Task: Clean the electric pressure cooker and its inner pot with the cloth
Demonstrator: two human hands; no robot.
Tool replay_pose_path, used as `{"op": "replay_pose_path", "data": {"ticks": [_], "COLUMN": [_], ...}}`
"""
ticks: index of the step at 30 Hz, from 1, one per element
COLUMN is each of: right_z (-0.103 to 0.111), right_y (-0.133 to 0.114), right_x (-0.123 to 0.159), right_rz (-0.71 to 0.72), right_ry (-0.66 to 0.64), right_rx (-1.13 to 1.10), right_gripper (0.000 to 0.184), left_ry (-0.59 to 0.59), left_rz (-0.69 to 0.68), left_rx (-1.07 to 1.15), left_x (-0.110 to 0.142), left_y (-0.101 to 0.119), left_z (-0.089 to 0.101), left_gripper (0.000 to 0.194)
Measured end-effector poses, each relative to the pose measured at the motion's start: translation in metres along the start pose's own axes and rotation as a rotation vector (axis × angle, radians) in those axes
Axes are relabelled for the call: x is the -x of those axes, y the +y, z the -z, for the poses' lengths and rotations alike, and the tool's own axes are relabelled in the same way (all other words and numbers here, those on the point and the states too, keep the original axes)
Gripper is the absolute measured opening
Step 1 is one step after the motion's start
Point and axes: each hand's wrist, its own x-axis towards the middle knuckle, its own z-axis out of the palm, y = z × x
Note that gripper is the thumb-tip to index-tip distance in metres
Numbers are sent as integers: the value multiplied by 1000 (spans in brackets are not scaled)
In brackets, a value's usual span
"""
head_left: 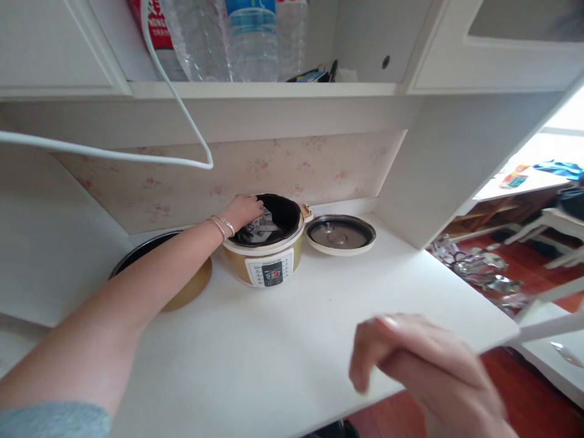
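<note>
Reaching over the rim of the rice cooker (274, 271), the left hand (246, 210) is partly hidden, so I cannot tell whether it pinches the crumpled grey thing (263, 226) inside, just beside it. The cooker stands on the white counter (264, 353), right below that grip. To the grip's right lies the lid (340, 234), inner side up; to its left, partly behind the forearm, sits a gold pot (194, 289). Well apart, nearer the camera, the blurred right hand (424, 359) hangs bare, its fingers loosely hooked. Above the grip, bottles (253, 52) stand on a shelf (264, 90).
</note>
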Motion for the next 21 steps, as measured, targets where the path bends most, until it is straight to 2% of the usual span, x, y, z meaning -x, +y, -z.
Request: {"op": "replay_pose_path", "data": {"ticks": [3,5,7,10,13,16,19,21], "right_z": [-3,-3,-3,-6,-13,-18,-20,-20], "right_y": [63,117,166,214,228,226,222,222], "right_x": [-43,-58,-60,-50,-44,-44,-46,-46], "right_rz": [-115,-261,-399,-459,-424,-408,-397,-382], "right_ry": [-30,61,173,258,307,295,270,264], "right_rx": [-61,-43,-4,149,403,564,630,656], "right_gripper": [47,50,48,40,36,34,34,33], "left_ry": [45,-12,-104,-194,-245,-338,-488,-420], "left_rz": [125,296,426,435,380,307,307,341], "left_rx": [100,245,447,692,1029,1306,1282,1200], "left_x": [-17,-31,-45,-57,-52,-29,-6,0], "left_y": [10,22,36,57,65,53,23,1], "left_z": [-1,1,4,5,1,-5,-11,-13], "left_gripper": [35,43,47,41,31,22,21,20]}}
